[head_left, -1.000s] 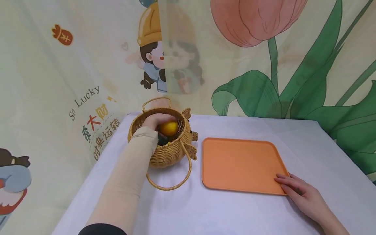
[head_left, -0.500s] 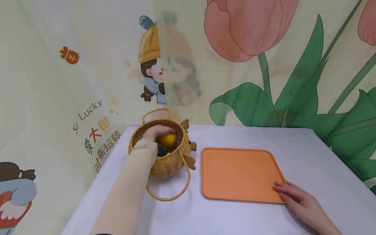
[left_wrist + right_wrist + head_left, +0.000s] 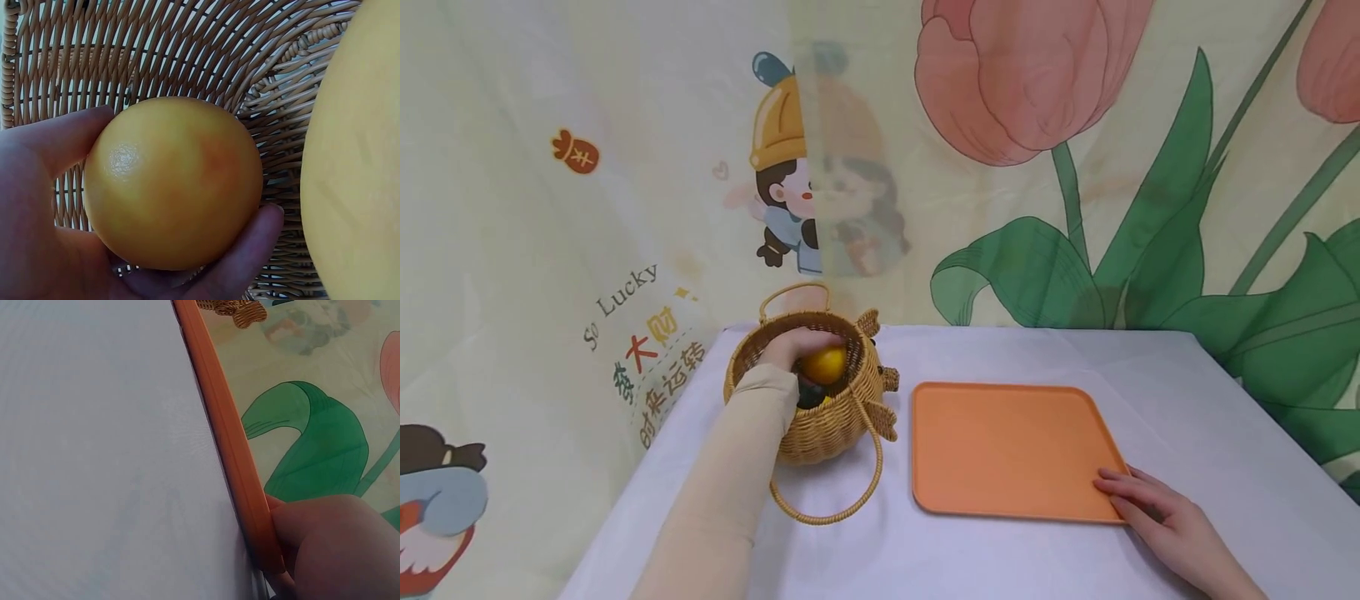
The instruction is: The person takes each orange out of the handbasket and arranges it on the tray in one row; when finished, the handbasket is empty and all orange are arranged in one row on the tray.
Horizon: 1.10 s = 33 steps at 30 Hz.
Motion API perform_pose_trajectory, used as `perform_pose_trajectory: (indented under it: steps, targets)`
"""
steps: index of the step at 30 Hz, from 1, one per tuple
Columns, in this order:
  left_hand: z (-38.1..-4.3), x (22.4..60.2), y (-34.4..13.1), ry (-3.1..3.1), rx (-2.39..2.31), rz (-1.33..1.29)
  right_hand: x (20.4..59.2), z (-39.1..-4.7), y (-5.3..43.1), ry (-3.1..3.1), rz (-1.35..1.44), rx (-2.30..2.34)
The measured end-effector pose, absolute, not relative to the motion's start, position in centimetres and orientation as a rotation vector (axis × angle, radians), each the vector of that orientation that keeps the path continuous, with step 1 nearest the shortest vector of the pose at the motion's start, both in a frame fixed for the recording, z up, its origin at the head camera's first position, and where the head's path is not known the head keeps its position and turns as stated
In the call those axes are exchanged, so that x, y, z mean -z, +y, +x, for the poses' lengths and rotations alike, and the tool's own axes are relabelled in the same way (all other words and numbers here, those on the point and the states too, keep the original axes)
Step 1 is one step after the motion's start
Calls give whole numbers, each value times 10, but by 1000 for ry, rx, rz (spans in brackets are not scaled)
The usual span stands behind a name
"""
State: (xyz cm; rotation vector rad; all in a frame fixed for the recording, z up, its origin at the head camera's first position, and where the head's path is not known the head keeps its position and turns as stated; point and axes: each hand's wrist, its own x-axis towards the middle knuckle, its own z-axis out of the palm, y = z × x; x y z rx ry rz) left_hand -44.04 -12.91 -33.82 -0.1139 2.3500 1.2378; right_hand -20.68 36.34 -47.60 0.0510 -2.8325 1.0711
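Hardly moved since a second ago with either left hand [image 3: 801,340] or right hand [image 3: 1161,517]; merely shown lower in the head view, backdrop [image 3: 647,100] and all. Gripping a yellow fruit [image 3: 172,184] in the left, thumb on one side, fingers curled round the other. Holding it inside a wicker basket [image 3: 823,437], with a dark object [image 3: 811,395] just on the near side, too shaded to name. Seen beside the fruit in the left wrist view, a large pale-yellow curved thing [image 3: 353,150], hard to identify. Laying the right fingers, fairly straight, over the near right corner of an orange tray [image 3: 1015,450]; touching its rim, though impossible to tell whether any fingertip goes beneath. Set upright on white tablecloth [image 3: 985,558], left of the tray and apart from it, the basket, with snout [image 3: 890,380] towards the tray and a loop handle [image 3: 823,522] hanging on the near side. Hung behind and at left, the backdrop, printed with pink tulips [image 3: 1037,75], green leaves [image 3: 1180,208] and lettering [image 3: 642,354].
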Motion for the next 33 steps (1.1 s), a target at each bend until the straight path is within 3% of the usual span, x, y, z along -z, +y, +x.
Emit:
perform_pose_trajectory:
  steps: [11, 25, 33]
  targets:
    - [-430, 337, -126, 2343, -1264, -91, 473, -203, 368, -2829, 59, -1071]
    - [-427, 298, -130, 2398, -1239, -81, 473, -209, 363, -2789, 61, -1172]
    - [-410, 276, -132, 2643, -1168, 10, 473, -208, 362, -2778, 57, -1186]
